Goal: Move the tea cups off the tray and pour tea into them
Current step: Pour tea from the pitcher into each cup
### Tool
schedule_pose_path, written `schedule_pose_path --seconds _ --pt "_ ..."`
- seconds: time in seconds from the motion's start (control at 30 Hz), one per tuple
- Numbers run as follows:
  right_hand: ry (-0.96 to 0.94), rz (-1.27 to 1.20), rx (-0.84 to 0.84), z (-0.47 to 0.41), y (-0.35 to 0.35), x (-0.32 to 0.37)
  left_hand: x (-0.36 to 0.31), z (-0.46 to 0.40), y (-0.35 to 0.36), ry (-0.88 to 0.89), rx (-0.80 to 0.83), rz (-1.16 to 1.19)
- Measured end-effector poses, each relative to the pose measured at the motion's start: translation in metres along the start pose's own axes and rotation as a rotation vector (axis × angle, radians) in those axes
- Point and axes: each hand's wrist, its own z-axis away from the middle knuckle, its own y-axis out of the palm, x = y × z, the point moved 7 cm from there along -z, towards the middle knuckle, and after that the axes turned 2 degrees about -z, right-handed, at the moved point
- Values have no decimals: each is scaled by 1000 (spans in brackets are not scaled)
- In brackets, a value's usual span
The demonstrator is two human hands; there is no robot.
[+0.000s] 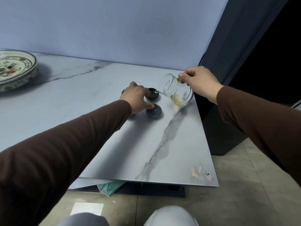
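My right hand grips a clear glass pitcher by its handle and tips it left; its spout is at the rim of a dark green tea cup on the marble table. My left hand rests beside that cup, fingers touching its left side, thumb next to a dark blue cup nearer me. Parts of two more dark cups peek out behind and under my left hand. A painted ceramic tray stands at the far left with no cups visible on it.
The table's right edge runs close to the pitcher, with a dark curtain and black panel beyond it. A torn sticker marks the near right corner. A teal packet lies under the table's front edge. My knees show at the bottom.
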Motion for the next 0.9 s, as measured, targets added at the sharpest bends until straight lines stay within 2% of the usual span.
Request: schedule_pose_path --seconds 0.2,0.37,0.9 --pt "-114 192 61 21 4 21 -3 24 27 -60 119 9" --pt "-219 324 53 27 10 33 -5 26 31 -109 111 73" --pt "-464 616 70 32 30 73 -4 24 33 -100 68 69"
